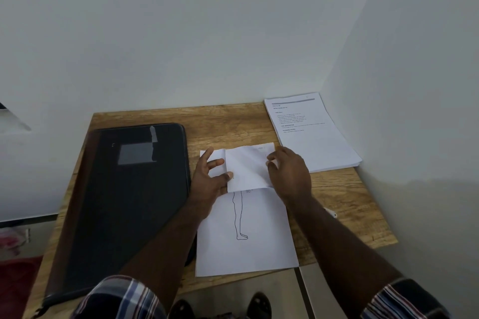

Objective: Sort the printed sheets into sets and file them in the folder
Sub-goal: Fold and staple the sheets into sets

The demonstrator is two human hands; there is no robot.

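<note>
A printed sheet [246, 248] with a line drawing of a leg lies in front of me on the wooden table [344, 204]. Its top part [248, 168] is folded or lifted over towards me. My left hand [210, 176] rests on the sheet's left side, fingers spread, thumb pressing the folded edge. My right hand [290, 171] pinches the folded part's right edge. A stack of printed sheets [313, 134] sits in the back right corner. A dark folder [124, 202] lies closed on the left of the table.
White walls close in behind and to the right of the table. A small white object [331, 213] lies on the table by my right forearm. My feet [256, 303] show on the floor below the front edge.
</note>
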